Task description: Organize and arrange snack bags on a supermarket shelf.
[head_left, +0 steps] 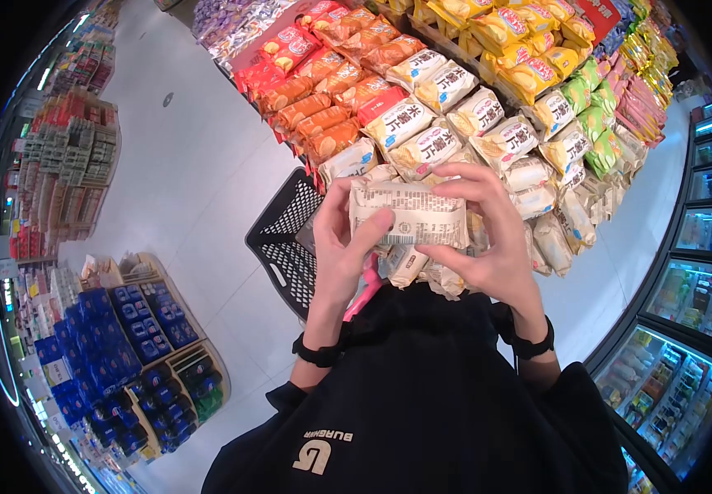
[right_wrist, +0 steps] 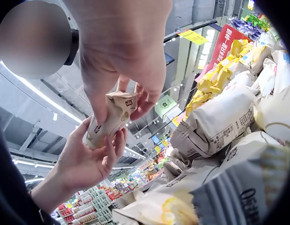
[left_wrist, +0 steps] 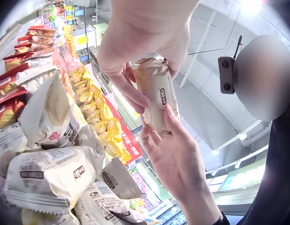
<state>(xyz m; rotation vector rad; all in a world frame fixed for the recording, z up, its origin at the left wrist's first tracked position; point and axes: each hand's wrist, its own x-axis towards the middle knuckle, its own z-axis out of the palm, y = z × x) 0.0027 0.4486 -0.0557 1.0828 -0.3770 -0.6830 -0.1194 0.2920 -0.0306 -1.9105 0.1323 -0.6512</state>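
Note:
Both hands hold a cream-coloured snack packet (head_left: 422, 202) up in front of the chest, its back with printed text and a barcode toward the head camera. My left hand (head_left: 341, 243) grips one end, with the thumb lying across the printed face. At the other end my right hand (head_left: 496, 235) pinches the packet between thumb and fingers. In the left wrist view the packet (left_wrist: 156, 101) shows a small dark label on its side. The right wrist view shows its crimped end (right_wrist: 120, 95) between the fingers. Similar cream packets (head_left: 426, 152) are heaped just beyond the hands.
Orange packets (head_left: 327, 140), yellow packets (head_left: 529, 70) and green packets (head_left: 599, 123) fill the display around the cream ones. A black shopping basket (head_left: 286, 239) with a pink handle (head_left: 364, 292) is at the left. Blue goods (head_left: 92, 337) stand across the aisle; lit fridges (head_left: 669, 379) line the right.

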